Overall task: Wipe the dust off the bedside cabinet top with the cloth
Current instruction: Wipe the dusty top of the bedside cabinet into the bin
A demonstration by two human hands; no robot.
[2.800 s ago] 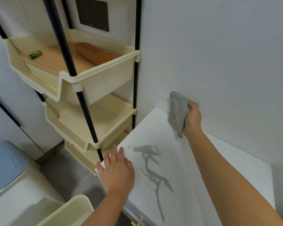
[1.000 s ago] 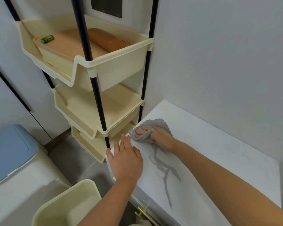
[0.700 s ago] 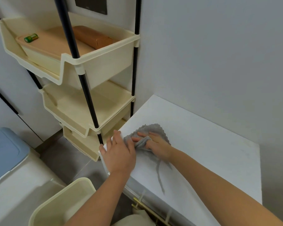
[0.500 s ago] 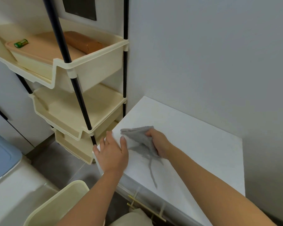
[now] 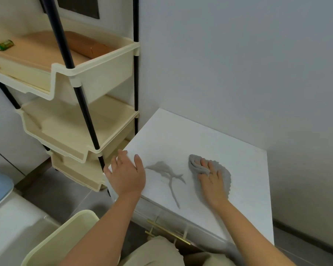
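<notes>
**Head view: wiping begun, smear left to clear**

On the bedside cabinet top [image 5: 181,139], the right hand [image 5: 211,181] presses the cloth [image 5: 225,175] flat, fingers spread. The left hand [image 5: 126,175] rests spread at the front-left corner. Between them lies a grey smear [image 5: 167,172], apparently unwiped.

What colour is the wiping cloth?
Plain grey; the cloth shows best in the head view.
</notes>
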